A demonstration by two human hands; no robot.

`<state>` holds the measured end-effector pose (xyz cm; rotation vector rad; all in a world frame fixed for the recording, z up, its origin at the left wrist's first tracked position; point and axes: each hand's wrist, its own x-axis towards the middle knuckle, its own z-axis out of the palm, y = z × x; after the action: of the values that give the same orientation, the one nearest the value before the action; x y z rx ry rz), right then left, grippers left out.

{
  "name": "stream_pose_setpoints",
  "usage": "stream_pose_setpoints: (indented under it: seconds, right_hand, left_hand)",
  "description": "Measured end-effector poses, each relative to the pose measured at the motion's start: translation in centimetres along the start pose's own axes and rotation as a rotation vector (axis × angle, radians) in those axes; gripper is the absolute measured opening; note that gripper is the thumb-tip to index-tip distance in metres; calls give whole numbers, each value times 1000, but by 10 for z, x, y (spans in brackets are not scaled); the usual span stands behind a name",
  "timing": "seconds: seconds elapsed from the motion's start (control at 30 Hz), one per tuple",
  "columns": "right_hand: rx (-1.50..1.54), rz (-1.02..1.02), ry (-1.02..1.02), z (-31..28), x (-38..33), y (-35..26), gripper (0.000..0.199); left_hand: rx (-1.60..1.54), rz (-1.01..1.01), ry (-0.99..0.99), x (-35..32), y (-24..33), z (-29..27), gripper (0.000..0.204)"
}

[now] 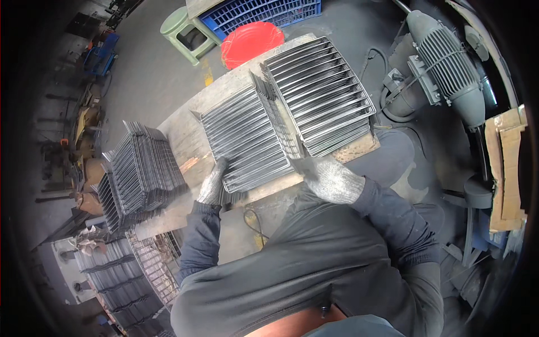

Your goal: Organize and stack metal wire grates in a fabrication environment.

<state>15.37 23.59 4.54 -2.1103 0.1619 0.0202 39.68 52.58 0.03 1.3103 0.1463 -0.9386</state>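
Note:
A stack of bare metal wire racks point(244, 132) lies in the middle of a board table, its bent edges turned up along the right side. My left hand point(211, 186), in a grey-white knit glove with dark fingertips, grips the near left edge of the top wire rack. At its near right corner my right hand point(332, 180), gloved alike, has its fingers closed on the rack's edge; the fingertips are partly blurred. To the right lies another stack of wire racks point(323, 92), with its rims facing up. Several more racks point(149, 168) stand close together at the left.
The worn board table point(188, 132) runs diagonally before me. Beyond it are a red round stool top point(252, 44), a green plastic stool point(188, 33) and a blue crate point(261, 17). A grey motor point(446, 62) stands at the right, near cardboard point(505, 168). Dark stacked parts point(120, 275) sit lower left.

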Motion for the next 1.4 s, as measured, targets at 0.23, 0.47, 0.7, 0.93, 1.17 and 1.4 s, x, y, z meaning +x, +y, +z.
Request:
stream_pose_setpoints:
  seconds: [0.23,0.47,0.7,0.93,1.17,1.4]
  right_hand:
    - [106,135,-310,6,1,-8,39]
    - [292,5,-248,18,0,21,39]
    - [193,98,-84,42,7,36,54]
    - [488,384,-285,20,20,7,53]
    - [447,269,-202,40,18,28,60]
    - [481,370,-151,44,12,15,63]
  left_hand:
    - [102,-5,48,-34,9,-9,44]
    - [241,-48,-17,-67,3,-29,49]
    - [292,153,-22,-10,25,-5,63]
    - [-68,337,-129,101,75,21,90]
    - [-194,319,-182,143,76,4,93]
    - [-192,331,-53,128,68,-13,89]
